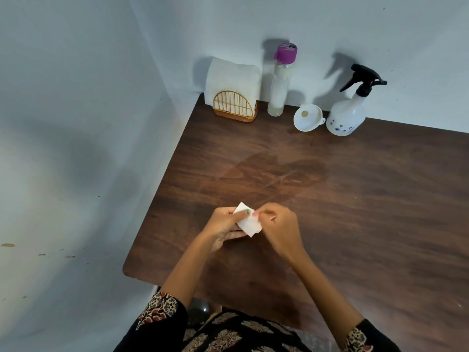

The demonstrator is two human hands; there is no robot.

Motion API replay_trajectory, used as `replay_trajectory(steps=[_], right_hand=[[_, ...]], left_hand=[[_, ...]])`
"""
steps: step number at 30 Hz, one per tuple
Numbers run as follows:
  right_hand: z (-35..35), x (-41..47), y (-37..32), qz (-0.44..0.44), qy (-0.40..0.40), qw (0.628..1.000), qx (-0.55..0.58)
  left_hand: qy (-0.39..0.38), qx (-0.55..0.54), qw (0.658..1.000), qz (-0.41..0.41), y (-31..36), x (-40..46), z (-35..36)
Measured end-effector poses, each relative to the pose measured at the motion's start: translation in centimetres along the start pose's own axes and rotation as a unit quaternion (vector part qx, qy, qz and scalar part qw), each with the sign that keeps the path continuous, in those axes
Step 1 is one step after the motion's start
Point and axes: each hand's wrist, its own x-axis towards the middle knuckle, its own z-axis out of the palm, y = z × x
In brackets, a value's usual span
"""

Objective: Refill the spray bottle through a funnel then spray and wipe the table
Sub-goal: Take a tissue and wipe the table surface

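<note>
A white spray bottle with a black trigger head stands at the table's back edge against the wall. A white funnel lies on the table just left of it. Further left stands a tall clear bottle with a purple cap, holding whitish liquid. Over the near left part of the brown table my left hand holds a folded white tissue. My right hand pinches the tissue's upper right edge. A damp, darker patch shows on the tabletop beyond my hands.
A gold wire napkin holder with white napkins stands at the back left corner. Pale walls close in behind and to the left of the table. The table's left edge runs diagonally toward my body.
</note>
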Motion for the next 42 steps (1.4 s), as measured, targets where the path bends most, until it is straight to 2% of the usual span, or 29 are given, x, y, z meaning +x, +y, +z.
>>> replay_trajectory(steps=[2,4,7,12,15,18,20,22,24,27,30,33,35,38,42], right_hand=[[-0.9,1.0,-0.4,0.058,0.005,0.997,0.053],[-1.4,1.5,-0.5,0.090,-0.083,0.987,0.106],[-1.1,1.1,-0.9,0.131,-0.219,0.943,0.213],[0.0,0.3,-0.4,0.151,-0.177,0.942,0.241],[0.5,0.2,-0.2,0.148,-0.167,0.948,0.227],[0.2,1.6,0.4,0.141,-0.114,0.969,0.169],[-0.4,3.5,1.1,0.117,-0.056,0.987,0.094],[-1.4,6.0,1.5,0.073,0.003,0.997,0.012],[-2.6,8.9,1.7,0.047,0.071,0.995,-0.054],[-3.8,13.0,1.5,0.062,0.151,0.980,-0.111],[-4.7,14.3,2.8,0.076,0.139,0.966,-0.206],[-3.8,14.1,5.2,0.050,0.094,0.951,-0.292],[-2.4,13.9,6.6,0.033,0.071,0.944,-0.321],[-0.2,14.8,6.6,0.055,0.043,0.940,-0.335],[1.6,16.6,5.3,0.070,0.036,0.938,-0.336]], left_hand=[[-0.012,-0.004,1.000,0.000,0.1,-0.1,-0.1],[-0.033,0.000,0.999,0.004,0.2,-0.2,0.0],[-0.039,0.022,0.999,0.009,0.2,-0.1,0.2],[0.030,0.096,0.995,0.012,0.3,0.7,-0.3],[0.034,0.128,0.991,0.035,0.1,1.1,-0.5],[0.065,0.139,0.984,0.086,0.1,1.7,-0.9],[0.135,0.144,0.969,0.149,0.0,2.7,-2.0],[0.200,0.216,0.933,0.207,0.2,3.7,-3.5],[0.246,0.324,0.879,0.247,1.0,4.9,-5.2],[0.282,0.445,0.814,0.243,2.4,6.9,-8.4],[0.260,0.552,0.773,0.174,1.6,7.7,-11.4],[0.214,0.610,0.747,0.153,1.2,7.9,-12.7],[0.200,0.625,0.741,0.141,1.2,8.0,-12.8],[0.207,0.633,0.736,0.123,1.0,8.1,-13.5],[0.203,0.635,0.735,0.119,0.9,8.4,-13.9]])
